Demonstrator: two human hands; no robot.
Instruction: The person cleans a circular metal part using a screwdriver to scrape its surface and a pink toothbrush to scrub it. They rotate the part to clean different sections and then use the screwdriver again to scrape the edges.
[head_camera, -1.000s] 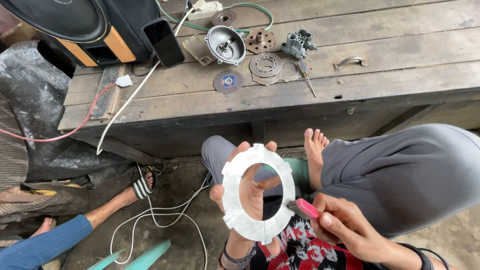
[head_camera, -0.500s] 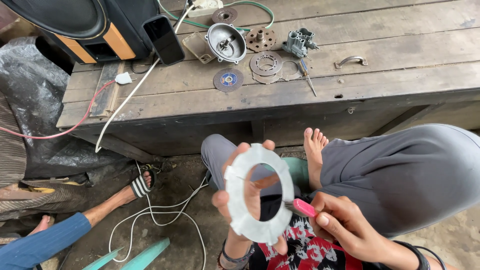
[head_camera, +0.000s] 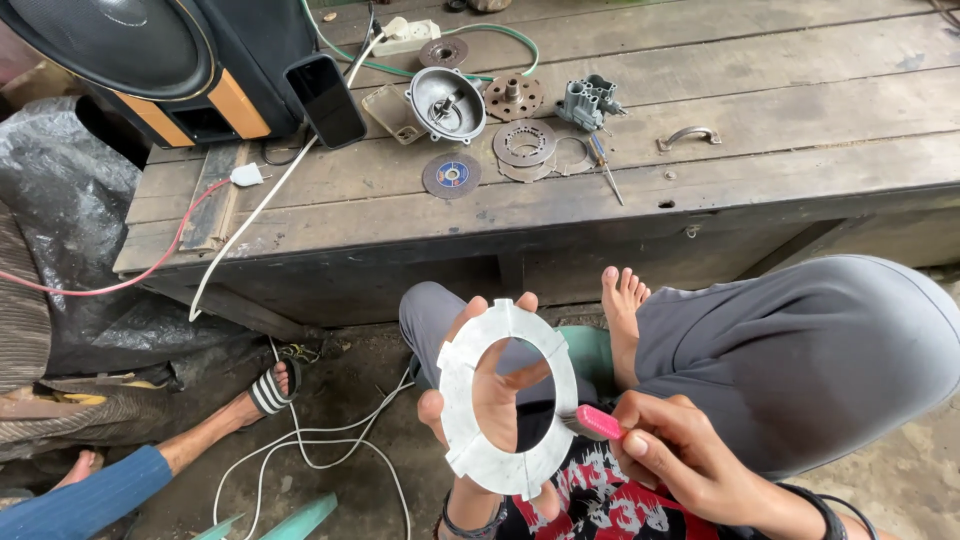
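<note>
Rough wooden planks make up the desk (head_camera: 700, 90) that fills the upper part of the view, above a dirt floor strewn with white cable. On the desk's left end stands a black loudspeaker (head_camera: 150, 50) with a dark phone (head_camera: 326, 100) leaning on it; toward the desk's middle lie a metal housing bowl (head_camera: 446, 103), flat steel discs (head_camera: 524, 142) and a small grey cast part (head_camera: 588, 100). Below the desk's left end, another person's sandalled foot (head_camera: 268, 390) rests on the floor. Below the desk's front edge, the left hand (head_camera: 480, 400) holds up a white ring-shaped gasket (head_camera: 508, 398), palm behind it and fingers curled over its rim. It looks thin, light and somewhat flexible, likely easy to crease, so the notched outer rim seems the safest hold. Just right of the gasket, the right hand (head_camera: 690, 460) pinches a pink-handled tool (head_camera: 598, 422) whose tip touches the ring's inner edge.
</note>
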